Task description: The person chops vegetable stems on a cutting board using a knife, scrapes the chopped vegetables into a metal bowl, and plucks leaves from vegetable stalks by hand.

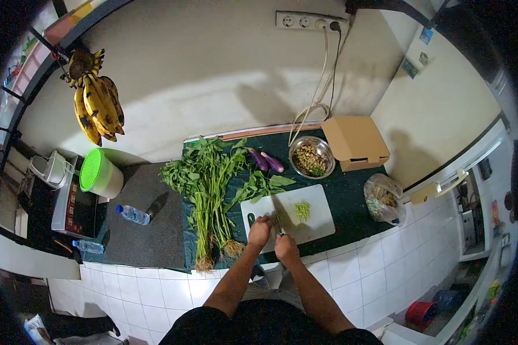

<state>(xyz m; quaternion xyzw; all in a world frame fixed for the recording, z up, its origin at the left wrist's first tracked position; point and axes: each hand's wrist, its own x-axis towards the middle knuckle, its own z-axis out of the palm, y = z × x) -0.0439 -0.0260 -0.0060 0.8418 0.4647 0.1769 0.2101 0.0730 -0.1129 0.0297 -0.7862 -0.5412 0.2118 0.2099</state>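
Observation:
A white cutting board (316,227) lies on the dark green cloth in front of me. My right hand (286,248) is wrapped round the handle of a knife (278,217), its blade pointing away from me over the board. On the left side of the board, close to the blade, my left hand (259,231) has its fingers closed; whatever they hold is too small to make out. Chopped green pieces (303,211) lie right of the knife. Behind the board are two purple eggplants (273,163) and a metal bowl (294,163) of chopped food.
Long leafy greens with roots (210,190) spread left of the board. A cardboard box (351,138) and a filled plastic bag (383,198) stand right. Further left are a water bottle (133,215) and a green-lidded container (106,178). Bananas (101,106) hang above.

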